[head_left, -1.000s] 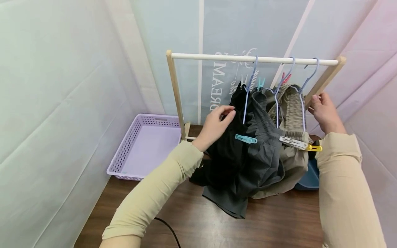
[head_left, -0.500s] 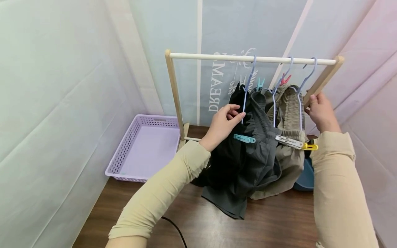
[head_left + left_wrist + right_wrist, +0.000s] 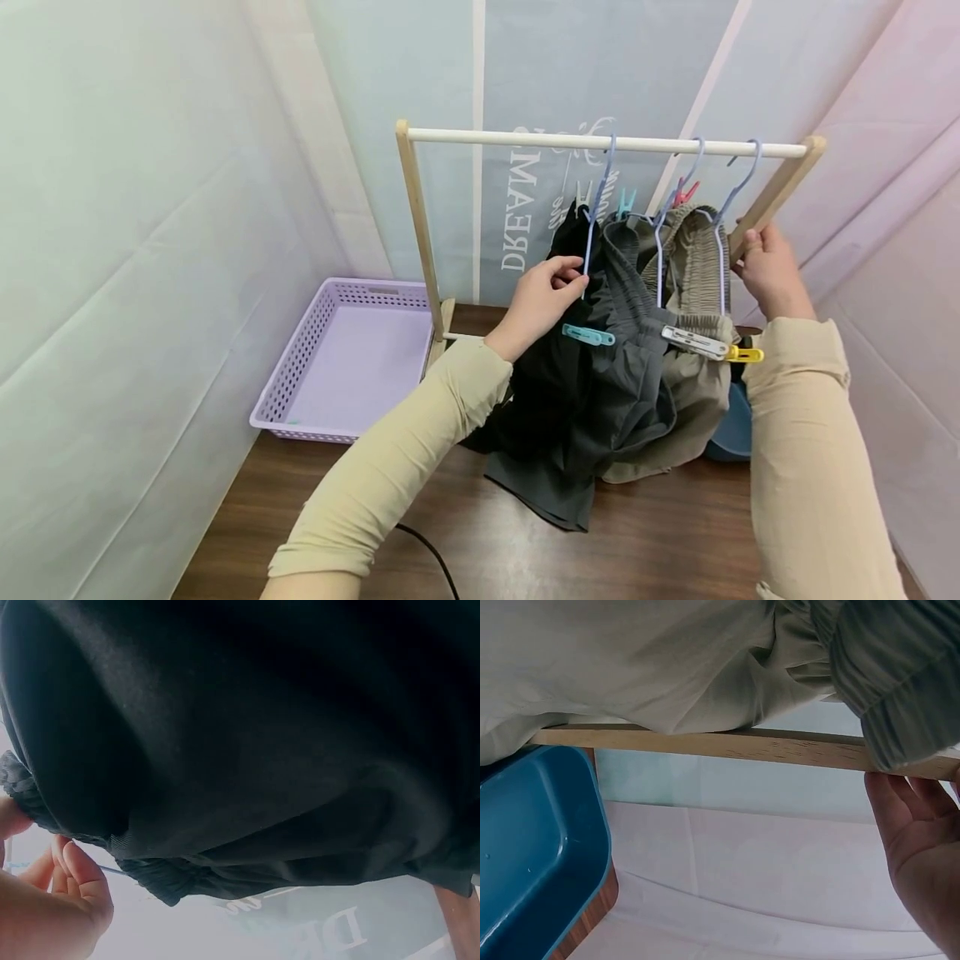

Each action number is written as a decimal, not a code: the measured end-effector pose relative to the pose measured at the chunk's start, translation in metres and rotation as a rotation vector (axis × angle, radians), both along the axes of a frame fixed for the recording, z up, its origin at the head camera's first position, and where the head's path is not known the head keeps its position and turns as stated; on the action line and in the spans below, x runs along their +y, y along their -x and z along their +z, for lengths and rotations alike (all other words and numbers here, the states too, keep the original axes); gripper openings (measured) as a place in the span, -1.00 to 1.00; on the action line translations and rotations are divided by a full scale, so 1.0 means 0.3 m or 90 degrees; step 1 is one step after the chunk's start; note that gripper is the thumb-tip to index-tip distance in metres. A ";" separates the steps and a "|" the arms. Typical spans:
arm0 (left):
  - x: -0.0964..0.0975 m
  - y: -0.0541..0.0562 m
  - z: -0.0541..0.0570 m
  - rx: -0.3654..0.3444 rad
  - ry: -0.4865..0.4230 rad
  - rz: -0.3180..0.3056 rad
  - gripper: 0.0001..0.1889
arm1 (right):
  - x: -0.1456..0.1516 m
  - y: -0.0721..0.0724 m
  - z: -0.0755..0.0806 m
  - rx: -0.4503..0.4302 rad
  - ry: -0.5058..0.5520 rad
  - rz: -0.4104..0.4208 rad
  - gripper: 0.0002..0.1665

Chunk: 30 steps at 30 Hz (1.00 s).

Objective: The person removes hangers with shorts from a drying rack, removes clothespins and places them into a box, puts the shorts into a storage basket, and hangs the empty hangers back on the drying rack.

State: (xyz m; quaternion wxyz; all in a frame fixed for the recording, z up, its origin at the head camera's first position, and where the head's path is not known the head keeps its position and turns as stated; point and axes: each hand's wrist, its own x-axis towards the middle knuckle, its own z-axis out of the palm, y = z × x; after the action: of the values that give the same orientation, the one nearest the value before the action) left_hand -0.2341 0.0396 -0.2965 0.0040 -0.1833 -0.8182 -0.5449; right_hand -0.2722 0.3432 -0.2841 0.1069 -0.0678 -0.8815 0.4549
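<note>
Three blue wire hangers hang from a white-railed clothes rack (image 3: 510, 137). The leftmost hanger (image 3: 589, 229) carries black trousers (image 3: 551, 392). My left hand (image 3: 542, 300) pinches that hanger's lower part with thumb and fingers. In the left wrist view the black elastic waistband (image 3: 161, 879) crosses right at the fingertips. My right hand (image 3: 772, 271) grips the rack's right wooden post (image 3: 742, 748), fingers against its edge. Between the hands hang dark grey trousers (image 3: 626, 375) and khaki trousers (image 3: 690, 408). Clothespins clip the waistbands, including a light blue clothespin (image 3: 588, 335) and a white clothespin (image 3: 693, 342).
A purple perforated basket (image 3: 262, 408) sits on the floor left of the rack. Behind the khaki trousers stands a blue basin (image 3: 592, 825). A black cable (image 3: 431, 546) runs over the wooden floor (image 3: 652, 533). Fabric walls stand close on both sides.
My left hand has moved right from the black trousers' edge to the leftmost hanger and pinches it. The right hand keeps its grip on the post. The view has shifted slightly.
</note>
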 end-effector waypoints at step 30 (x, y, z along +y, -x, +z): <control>0.021 0.008 0.042 -0.103 -0.087 -0.039 -0.48 | -0.009 -0.017 0.003 -0.004 -0.022 -0.010 -0.33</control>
State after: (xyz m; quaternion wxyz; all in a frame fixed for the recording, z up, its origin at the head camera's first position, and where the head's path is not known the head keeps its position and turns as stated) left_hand -0.2366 0.0460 -0.2840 -0.0661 -0.1628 -0.7708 -0.6124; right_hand -0.2670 0.3405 -0.2833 0.1091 -0.0741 -0.8890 0.4386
